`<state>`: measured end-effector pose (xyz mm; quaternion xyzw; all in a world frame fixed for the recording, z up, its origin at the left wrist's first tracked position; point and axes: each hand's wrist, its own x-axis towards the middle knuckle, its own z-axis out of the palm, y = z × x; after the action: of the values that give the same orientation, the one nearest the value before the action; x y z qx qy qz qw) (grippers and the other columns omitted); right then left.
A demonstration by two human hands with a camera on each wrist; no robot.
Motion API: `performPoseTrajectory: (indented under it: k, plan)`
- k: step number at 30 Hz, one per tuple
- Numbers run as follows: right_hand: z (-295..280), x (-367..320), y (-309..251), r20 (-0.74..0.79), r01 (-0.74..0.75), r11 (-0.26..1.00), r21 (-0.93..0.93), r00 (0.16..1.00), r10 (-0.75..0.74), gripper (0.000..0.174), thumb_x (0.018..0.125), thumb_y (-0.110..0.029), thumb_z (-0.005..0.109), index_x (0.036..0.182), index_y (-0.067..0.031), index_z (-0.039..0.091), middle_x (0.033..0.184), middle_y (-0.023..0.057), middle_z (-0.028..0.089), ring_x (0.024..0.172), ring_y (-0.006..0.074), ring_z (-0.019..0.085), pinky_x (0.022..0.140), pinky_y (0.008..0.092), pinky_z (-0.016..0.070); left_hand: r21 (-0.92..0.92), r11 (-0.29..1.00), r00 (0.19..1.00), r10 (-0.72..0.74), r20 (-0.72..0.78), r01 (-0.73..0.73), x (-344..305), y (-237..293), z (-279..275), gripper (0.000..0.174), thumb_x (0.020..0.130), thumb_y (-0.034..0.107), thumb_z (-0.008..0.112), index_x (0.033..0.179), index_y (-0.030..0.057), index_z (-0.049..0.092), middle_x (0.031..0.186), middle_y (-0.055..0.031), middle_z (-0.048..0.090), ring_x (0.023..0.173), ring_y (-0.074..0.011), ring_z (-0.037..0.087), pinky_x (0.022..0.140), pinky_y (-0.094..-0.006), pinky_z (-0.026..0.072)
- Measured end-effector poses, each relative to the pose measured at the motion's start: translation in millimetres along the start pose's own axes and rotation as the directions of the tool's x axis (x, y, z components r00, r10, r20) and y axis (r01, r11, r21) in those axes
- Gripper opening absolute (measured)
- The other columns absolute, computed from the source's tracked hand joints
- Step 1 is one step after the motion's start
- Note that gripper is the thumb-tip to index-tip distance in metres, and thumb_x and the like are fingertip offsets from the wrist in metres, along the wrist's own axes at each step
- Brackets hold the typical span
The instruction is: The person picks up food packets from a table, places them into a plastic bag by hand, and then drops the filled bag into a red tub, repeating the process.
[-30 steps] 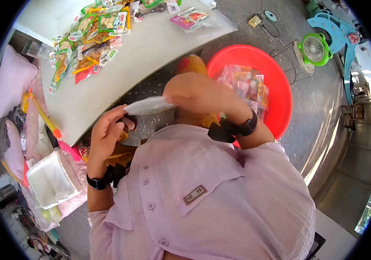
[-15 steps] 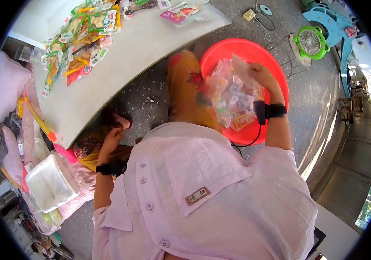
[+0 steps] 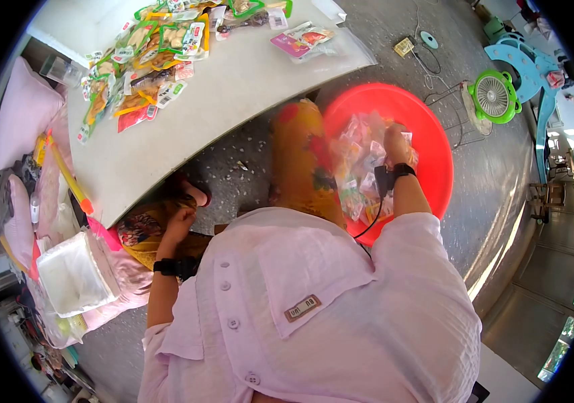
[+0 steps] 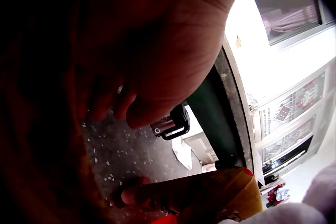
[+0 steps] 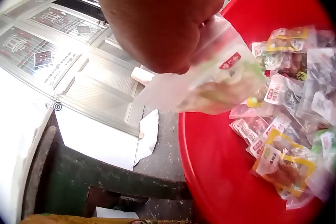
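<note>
My right hand (image 3: 396, 142) is over the red basin (image 3: 431, 158). In the right wrist view, the fingers of that hand (image 5: 163, 24) pinch a clear plastic bag (image 5: 223, 79) with a red label and pale food showing through. More bagged snack packets (image 3: 357, 158) lie heaped in the basin below it. My left hand (image 3: 178, 223) rests by the left thigh, its fingers loosely curled around nothing. From the left wrist, the palm and fingers of this hand (image 4: 157, 71) appear dark, above the speckled floor.
A pale table (image 3: 220, 87) carries a pile of colourful snack packets (image 3: 149, 64) and a pink packet (image 3: 300, 40) near its edge. A white-lined box (image 3: 75, 272) stands at the left. Beyond the basin is a green fan (image 3: 493, 96), with cables on the floor.
Both hands were at a whitish bag before my body. The left let go and dropped to the thigh, while the right carried the bag rightward over the basin.
</note>
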<state>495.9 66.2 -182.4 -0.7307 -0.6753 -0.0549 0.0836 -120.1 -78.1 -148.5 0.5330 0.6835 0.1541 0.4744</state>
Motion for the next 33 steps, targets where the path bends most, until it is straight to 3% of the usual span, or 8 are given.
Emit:
performPoseTrajectory:
  k: [2,13,14,18,20,24,31,33]
  plan:
    - [9,2,-9,0.087,-0.116,0.976,0.184,0.991,0.101,0.015,0.075,-0.012,0.041,0.071,-0.0005,0.049,0.069,0.0237,0.055,0.071,0.0383,0.055,0.063,0.0438,0.0436,-0.001,1.000,1.000,-0.004,-0.007,0.004,0,-5,2,0.025,0.076,0.018,0.054,0.095,0.0027,0.054,0.085,-0.0070,0.058,0.080,-0.0135,0.053,0.072,-0.0253,0.0411]
    - [133,-2,-35,0.398,0.389,0.898,0.205,0.805,-0.439,0.021,0.075,-0.018,0.045,0.084,-0.0025,0.056,0.085,0.0203,0.057,0.083,0.0340,0.055,0.072,0.0376,0.0436,-0.093,0.993,0.996,0.067,-0.057,-0.072,-19,26,-7,0.024,0.076,0.016,0.052,0.096,0.0024,0.054,0.086,-0.0058,0.057,0.080,-0.0129,0.052,0.072,-0.0245,0.0406]
    - [32,-3,-76,0.400,-0.071,0.826,0.559,0.896,-0.193,0.021,0.076,-0.020,0.048,0.087,-0.0040,0.056,0.085,0.0181,0.058,0.082,0.0321,0.055,0.072,0.0353,0.0439,-0.125,0.989,0.995,0.066,-0.082,-0.075,-26,36,-14,0.024,0.076,0.015,0.052,0.096,0.0022,0.054,0.085,-0.0056,0.057,0.080,-0.0127,0.051,0.072,-0.0243,0.0405]
    - [-60,12,-145,0.130,-0.016,0.677,0.736,0.984,-0.119,0.020,0.077,-0.015,0.050,0.090,0.0011,0.053,0.084,0.0153,0.056,0.080,0.0245,0.054,0.072,0.0299,0.0414,-0.276,0.953,0.975,0.070,-0.209,-0.128,-61,79,-47,0.020,0.077,0.012,0.053,0.093,0.0010,0.053,0.081,-0.0040,0.056,0.076,-0.0088,0.050,0.066,-0.0225,0.0403]
    - [-76,12,-172,0.071,-0.012,0.496,0.868,0.993,-0.100,0.027,0.078,-0.015,0.052,0.099,0.0025,0.050,0.092,0.0125,0.055,0.086,0.0210,0.052,0.075,0.0301,0.0407,-0.199,0.951,0.898,0.136,-0.418,-0.236,-77,89,-64,0.018,0.077,0.012,0.053,0.091,0.0005,0.053,0.078,-0.0042,0.056,0.073,-0.0089,0.050,0.064,-0.0227,0.0407]
    - [-101,-2,-220,-0.014,0.185,0.697,0.693,0.970,-0.243,0.045,0.077,-0.018,0.053,0.113,0.0037,0.038,0.115,0.0206,0.039,0.105,0.0308,0.040,0.089,0.0364,0.0317,-0.121,0.945,0.696,0.135,-0.705,-0.305,-103,75,-102,0.016,0.077,0.011,0.053,0.089,0.0001,0.052,0.077,-0.0060,0.056,0.068,-0.0137,0.052,0.059,-0.0253,0.0422]
    - [-95,-2,-226,-0.072,0.266,0.768,0.583,0.958,-0.278,0.048,0.077,-0.022,0.052,0.114,0.0030,0.036,0.120,0.0232,0.032,0.111,0.0368,0.032,0.094,0.0403,0.0258,0.383,0.846,0.162,0.347,-0.924,0.372,-145,-13,-193,0.024,0.072,0.014,0.054,0.091,-0.0013,0.052,0.086,-0.0154,0.056,0.081,-0.0314,0.052,0.072,-0.0378,0.0409]
    - [-95,-3,-226,-0.089,0.277,0.761,0.586,0.956,-0.280,0.047,0.077,-0.021,0.052,0.114,0.0028,0.037,0.119,0.0228,0.033,0.110,0.0368,0.032,0.094,0.0401,0.0264,0.267,0.810,0.223,0.173,-0.959,0.522,-156,-49,-205,0.033,0.072,0.022,0.054,0.095,-0.0011,0.052,0.095,-0.0157,0.055,0.088,-0.0312,0.050,0.076,-0.0364,0.0397]
